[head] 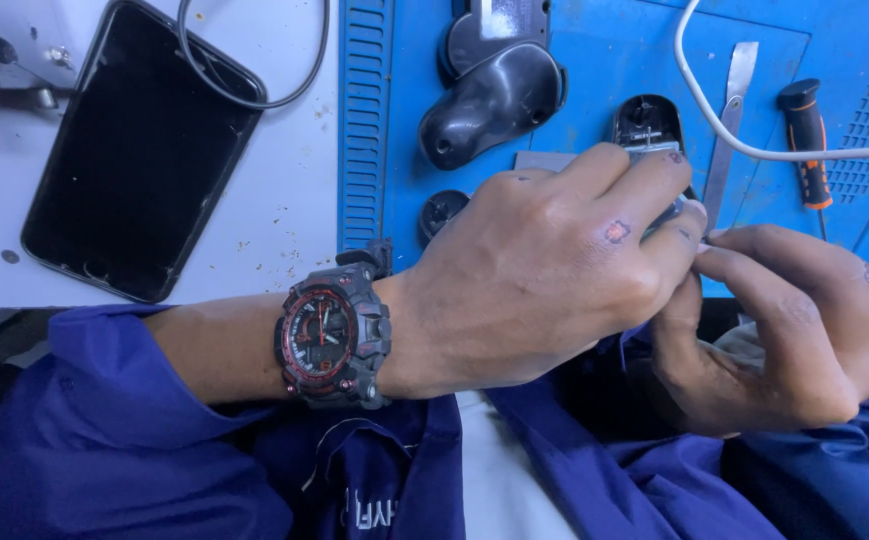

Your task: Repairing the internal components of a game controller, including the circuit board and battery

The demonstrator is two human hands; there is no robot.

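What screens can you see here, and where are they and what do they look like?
Phone: lies tilted on the white table, upper left; a black rectangle with rounded corners, screen dark.
Wristwatch: on the left wrist, beside the left hand; chunky grey case, round dark face ringed in red.
No packages or signs show.

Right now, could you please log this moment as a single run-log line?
left hand: grips small grey part | right hand: fingertips meet left's | behind: black housing, screwdriver, on blue mat
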